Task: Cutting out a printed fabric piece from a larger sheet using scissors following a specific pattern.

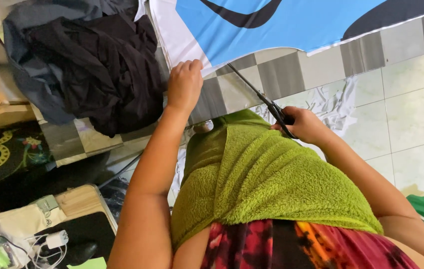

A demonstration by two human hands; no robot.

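Dark clothes [92, 65] heaped upper left; green towel [266, 184] across lap; checkered floor [301, 69] beneath; white charger [56, 239] with cable lower left; snake-patterned mat [2, 154] at left edge.

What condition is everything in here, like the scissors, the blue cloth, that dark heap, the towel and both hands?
Scissors: blades slightly parted, tip at the cloth's edge.
Blue and white cloth: spread flat, white edge pinched up.
Left hand: closed on the cloth's white edge.
Right hand: closed round the scissor handles.
Dark clothes: crumpled in a heap.
Green towel: draped over the lap.
White scraps: crumpled on the tiles.
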